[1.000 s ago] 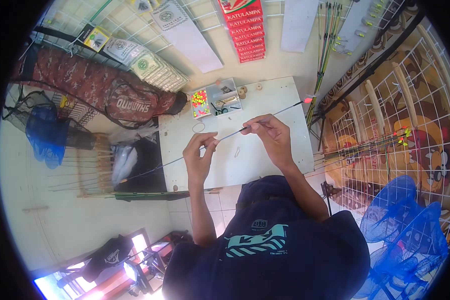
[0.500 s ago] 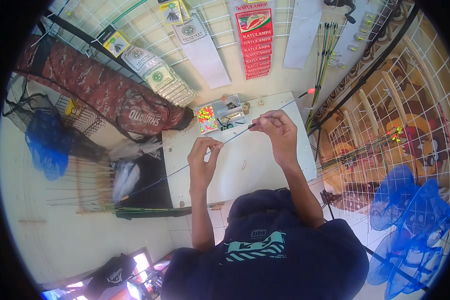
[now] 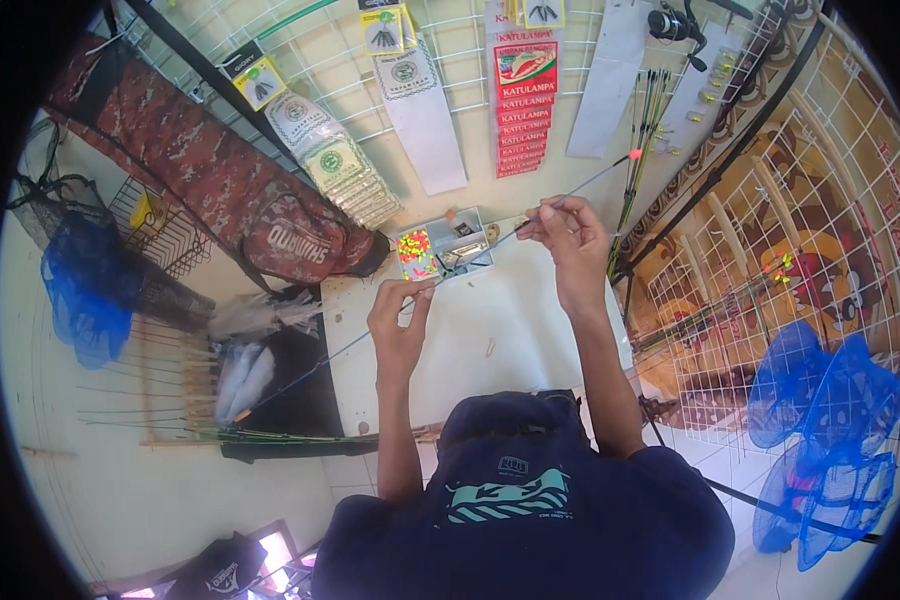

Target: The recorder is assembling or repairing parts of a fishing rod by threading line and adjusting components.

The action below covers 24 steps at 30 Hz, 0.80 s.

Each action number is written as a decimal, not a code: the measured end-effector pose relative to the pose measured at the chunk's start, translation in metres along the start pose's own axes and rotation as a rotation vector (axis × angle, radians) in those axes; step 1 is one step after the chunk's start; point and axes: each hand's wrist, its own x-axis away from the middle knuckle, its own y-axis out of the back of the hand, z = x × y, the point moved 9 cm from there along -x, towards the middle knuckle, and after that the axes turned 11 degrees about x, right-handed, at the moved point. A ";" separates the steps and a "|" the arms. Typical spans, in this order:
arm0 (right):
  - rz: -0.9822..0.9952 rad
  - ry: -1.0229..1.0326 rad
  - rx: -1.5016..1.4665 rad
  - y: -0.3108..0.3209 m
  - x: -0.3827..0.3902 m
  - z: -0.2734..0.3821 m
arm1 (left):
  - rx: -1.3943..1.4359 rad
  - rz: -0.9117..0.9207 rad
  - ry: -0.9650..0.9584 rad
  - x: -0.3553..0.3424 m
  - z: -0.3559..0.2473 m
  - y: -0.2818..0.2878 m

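Observation:
A long thin blue-grey rod, which looks like a fishing rod section (image 3: 345, 347), slants over the white table from lower left to upper right. Its far end carries an orange-red tip (image 3: 635, 154). My left hand (image 3: 400, 325) is closed in a pinch on the middle of the rod. Farther along, near a dark stretch of it, the fingertips of my right hand (image 3: 576, 255) pinch the rod too. Behind the hands is an open compartment box (image 3: 478, 256) with bright red and yellow small pieces (image 3: 416, 254) in its left part.
The white table (image 3: 470, 370) holds a small tan scrap (image 3: 490, 347). A camouflage rod bag (image 3: 200, 165) leans at left. Packets (image 3: 526, 110) and a fishing reel (image 3: 677, 30) hang on the back grid. Blue nets (image 3: 820, 420) hang at right, and bundled rods (image 3: 300, 438) lie at left.
The view has tilted up a little, so the wall goods sit lower. The rod's red tip now reaches higher and slightly farther right. Both hands keep their pinch.

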 end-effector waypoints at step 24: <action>0.420 0.208 0.028 -0.123 -0.071 0.047 | -0.228 -0.012 -0.556 -0.143 -0.145 0.057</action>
